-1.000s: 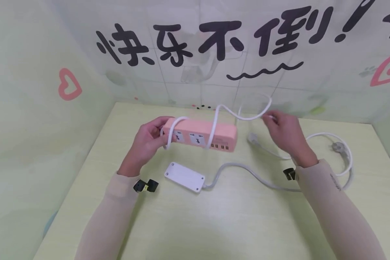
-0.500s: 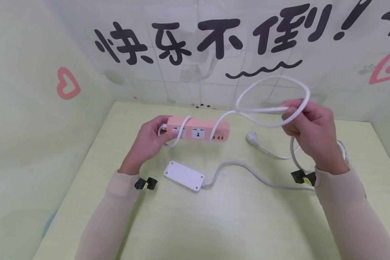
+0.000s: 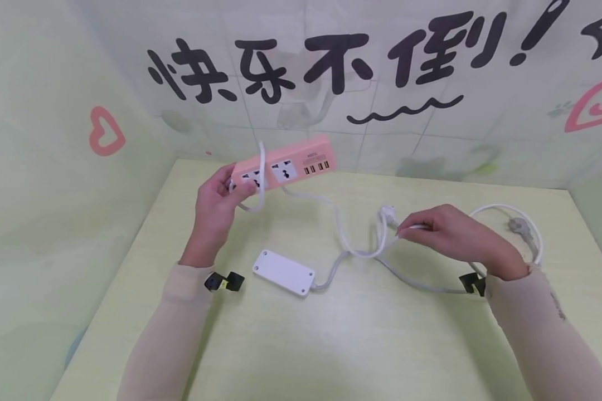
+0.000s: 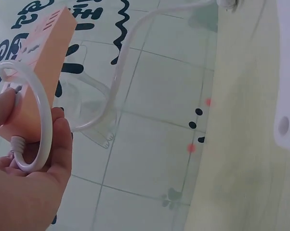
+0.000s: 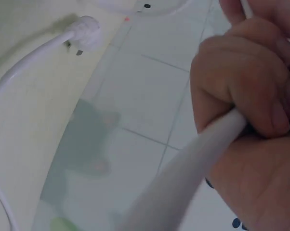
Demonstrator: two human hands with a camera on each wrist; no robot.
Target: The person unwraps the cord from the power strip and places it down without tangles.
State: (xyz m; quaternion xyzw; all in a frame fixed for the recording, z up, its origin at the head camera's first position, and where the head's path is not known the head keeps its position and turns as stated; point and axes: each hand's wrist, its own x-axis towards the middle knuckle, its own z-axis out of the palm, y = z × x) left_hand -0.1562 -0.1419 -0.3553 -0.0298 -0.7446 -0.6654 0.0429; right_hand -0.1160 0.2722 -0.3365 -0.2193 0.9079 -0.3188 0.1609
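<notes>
My left hand (image 3: 215,200) grips the left end of a pink power strip (image 3: 301,159), which is raised off the table and tilted with its right end up. One turn of its white cord (image 4: 46,120) loops round the strip near my thumb. From behind the strip the cord sags in a curve to my right hand (image 3: 446,231), whose fingers are curled round it. In the right wrist view the white cord (image 5: 183,178) runs out of the fist. Below the pink strip a white power strip (image 3: 284,273) lies face down on the table, its grey cord (image 3: 416,285) running right.
A white plug (image 3: 388,214) lies on the table just left of my right hand. Further right, a grey plug (image 3: 519,225) lies within a loop of white cord (image 3: 506,207). A printed sheet (image 3: 406,150) forms the back wall close behind the table's far edge.
The left hand has raised and tilted the pink power strip. The right hand swung out with the cord, then came lower; one cord turn has come off the strip's right end.
</notes>
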